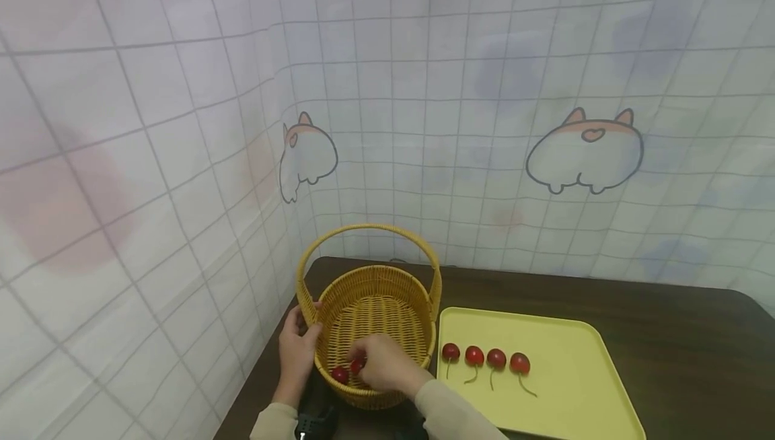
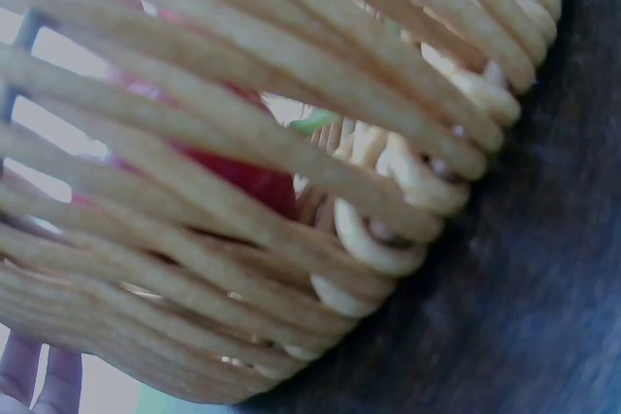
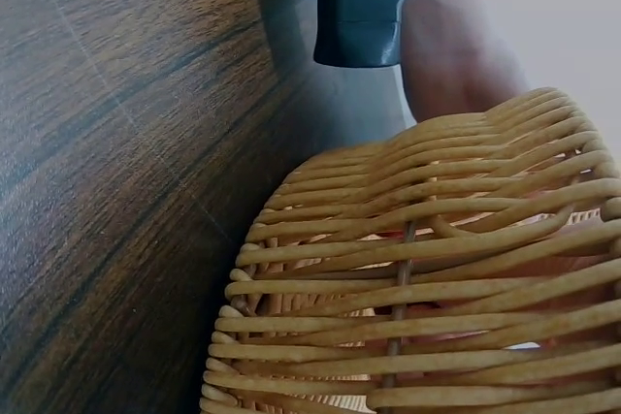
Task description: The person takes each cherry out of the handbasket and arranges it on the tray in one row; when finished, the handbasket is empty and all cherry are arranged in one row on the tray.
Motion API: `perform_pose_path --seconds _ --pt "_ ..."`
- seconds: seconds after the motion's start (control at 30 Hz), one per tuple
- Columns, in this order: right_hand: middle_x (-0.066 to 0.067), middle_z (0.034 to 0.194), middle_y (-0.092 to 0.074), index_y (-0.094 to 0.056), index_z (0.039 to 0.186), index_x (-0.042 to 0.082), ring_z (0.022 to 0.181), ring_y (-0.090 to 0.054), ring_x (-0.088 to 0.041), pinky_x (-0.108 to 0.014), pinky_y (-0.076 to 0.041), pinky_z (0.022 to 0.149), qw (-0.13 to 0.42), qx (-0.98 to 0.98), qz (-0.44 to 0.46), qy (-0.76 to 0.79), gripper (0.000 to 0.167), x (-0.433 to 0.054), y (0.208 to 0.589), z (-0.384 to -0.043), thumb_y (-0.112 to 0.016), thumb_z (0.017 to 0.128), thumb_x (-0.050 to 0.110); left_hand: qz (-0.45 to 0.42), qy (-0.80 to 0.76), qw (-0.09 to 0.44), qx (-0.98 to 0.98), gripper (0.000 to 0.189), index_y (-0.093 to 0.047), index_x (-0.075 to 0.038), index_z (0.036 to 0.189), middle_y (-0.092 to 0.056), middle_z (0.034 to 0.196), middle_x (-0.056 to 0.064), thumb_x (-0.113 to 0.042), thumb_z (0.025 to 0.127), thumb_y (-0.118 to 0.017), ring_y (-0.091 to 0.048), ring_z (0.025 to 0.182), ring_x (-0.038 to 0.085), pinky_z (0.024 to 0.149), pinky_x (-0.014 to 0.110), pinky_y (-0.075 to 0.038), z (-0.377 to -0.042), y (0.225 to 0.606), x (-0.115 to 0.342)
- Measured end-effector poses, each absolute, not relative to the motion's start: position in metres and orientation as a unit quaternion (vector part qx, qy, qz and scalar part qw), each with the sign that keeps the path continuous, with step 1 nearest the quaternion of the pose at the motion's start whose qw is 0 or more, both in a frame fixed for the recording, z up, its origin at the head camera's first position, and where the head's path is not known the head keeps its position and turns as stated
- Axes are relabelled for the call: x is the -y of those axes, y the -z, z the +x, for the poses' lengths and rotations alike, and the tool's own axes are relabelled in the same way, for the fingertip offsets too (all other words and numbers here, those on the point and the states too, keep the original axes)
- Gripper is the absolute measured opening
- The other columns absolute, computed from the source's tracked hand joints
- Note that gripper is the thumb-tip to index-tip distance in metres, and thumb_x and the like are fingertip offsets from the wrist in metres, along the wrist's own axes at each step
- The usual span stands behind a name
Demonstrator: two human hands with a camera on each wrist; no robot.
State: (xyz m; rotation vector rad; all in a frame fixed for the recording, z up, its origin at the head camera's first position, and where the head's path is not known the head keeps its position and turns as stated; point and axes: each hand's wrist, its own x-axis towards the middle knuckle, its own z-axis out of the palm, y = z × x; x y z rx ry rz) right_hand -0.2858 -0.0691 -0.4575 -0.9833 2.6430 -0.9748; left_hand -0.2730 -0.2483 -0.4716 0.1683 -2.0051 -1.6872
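Observation:
A yellow wicker basket (image 1: 378, 278) with a tall arched handle stands on the table. My left hand (image 1: 297, 352) grips its left side where the handle meets the rim. My right hand (image 1: 384, 362) reaches over the near rim into the basket and pinches a red cherry (image 1: 358, 364). Just left of that, another cherry (image 1: 340, 375) lies against the near inner wall. Through the weave, the left wrist view shows a dark red cherry (image 2: 243, 176). In the right wrist view, the basket wall (image 3: 417, 307) largely hides the fingers.
Right of the basket, a pale yellow tray (image 1: 563, 366) carries a row of several stemmed cherries (image 1: 474, 356). Dark wood table (image 1: 684, 352) extends to the right. A white gridded curtain (image 1: 460, 144) hangs behind and at the left.

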Motion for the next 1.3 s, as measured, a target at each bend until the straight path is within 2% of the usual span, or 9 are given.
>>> perform_pose_path --seconds 0.13,0.23,0.33,0.47,0.5,0.6,0.77,0.97,1.3 --pt "0.005 0.095 -0.067 -0.073 0.102 0.011 0.089 -0.061 -0.011 -0.030 -0.051 0.076 0.053 -0.883 -0.325 0.334 0.019 0.071 0.459 -0.285 -0.074 0.082 0.012 0.060 0.621 0.251 0.740 0.039 -0.055 0.006 0.127 -0.063 0.121 0.023 0.007 0.089 -0.057 -0.058 0.110 0.035 0.077 0.016 -0.045 -0.273 0.473 0.251" --pt "-0.004 0.114 -0.066 -0.072 0.110 0.014 0.112 -0.059 -0.024 -0.041 -0.050 0.087 0.022 -0.882 -0.313 0.351 0.025 0.071 0.460 -0.284 -0.075 0.085 0.020 0.056 0.621 0.253 0.740 0.038 -0.055 0.005 0.127 -0.063 0.122 0.023 0.007 0.089 -0.057 -0.058 0.110 0.036 0.076 0.017 -0.046 -0.274 0.473 0.251" --pt "-0.006 0.118 -0.061 -0.070 0.113 0.017 0.106 -0.060 -0.026 -0.041 -0.051 0.083 0.001 -0.874 -0.299 0.383 0.027 0.068 0.459 -0.282 -0.073 0.087 0.019 0.055 0.620 0.256 0.739 0.037 -0.056 0.004 0.126 -0.063 0.122 0.023 0.008 0.089 -0.057 -0.058 0.109 0.037 0.075 0.018 -0.047 -0.274 0.474 0.250" --pt "0.001 0.105 -0.054 -0.068 0.111 0.019 0.083 -0.058 -0.011 -0.026 -0.050 0.071 -0.012 -0.841 -0.285 0.460 0.026 0.060 0.456 -0.278 -0.072 0.087 0.011 0.061 0.618 0.257 0.740 0.037 -0.057 0.002 0.125 -0.063 0.120 0.022 0.007 0.089 -0.058 -0.059 0.106 0.036 0.074 0.020 -0.047 -0.273 0.476 0.249" --pt "0.001 0.104 -0.054 -0.067 0.111 0.018 0.082 -0.058 -0.009 -0.025 -0.050 0.072 -0.013 -0.831 -0.282 0.479 0.027 0.057 0.455 -0.277 -0.072 0.086 0.008 0.062 0.617 0.257 0.741 0.037 -0.058 0.002 0.125 -0.063 0.120 0.022 0.007 0.089 -0.058 -0.059 0.106 0.035 0.074 0.020 -0.047 -0.273 0.476 0.249" --pt "0.001 0.107 -0.055 -0.065 0.112 0.019 0.082 -0.060 -0.009 -0.024 -0.051 0.072 -0.018 -0.813 -0.274 0.514 0.031 0.046 0.449 -0.274 -0.072 0.085 0.004 0.060 0.624 0.254 0.737 0.037 -0.057 0.003 0.125 -0.063 0.121 0.022 0.008 0.089 -0.057 -0.059 0.107 0.036 0.074 0.020 -0.047 -0.273 0.476 0.249" --pt "-0.002 0.115 -0.059 -0.064 0.117 0.021 0.083 -0.063 -0.015 -0.026 -0.052 0.069 -0.019 -0.796 -0.263 0.545 0.035 0.024 0.441 -0.268 -0.072 0.086 0.007 0.056 0.625 0.258 0.734 0.037 -0.057 0.002 0.126 -0.063 0.122 0.022 0.008 0.089 -0.056 -0.058 0.107 0.036 0.075 0.019 -0.047 -0.281 0.482 0.254" --pt "-0.007 0.117 -0.064 -0.063 0.119 0.015 0.092 -0.066 -0.020 -0.025 -0.053 0.072 0.001 -0.768 -0.233 0.596 0.035 -0.003 0.440 -0.258 -0.073 0.087 0.009 0.063 0.628 0.264 0.729 0.038 -0.059 -0.004 0.126 -0.065 0.122 0.015 0.005 0.089 -0.059 -0.059 0.107 0.028 0.076 0.018 -0.047 -0.294 0.504 0.262" --pt "-0.013 0.115 -0.065 -0.061 0.124 0.008 0.091 -0.068 -0.019 -0.028 -0.054 0.073 0.017 -0.760 -0.204 0.616 0.039 -0.059 0.459 -0.248 -0.072 0.087 0.007 0.066 0.625 0.259 0.734 0.037 -0.061 -0.008 0.124 -0.066 0.119 0.009 0.000 0.088 -0.060 -0.058 0.102 0.017 0.076 0.020 -0.047 -0.297 0.508 0.265"
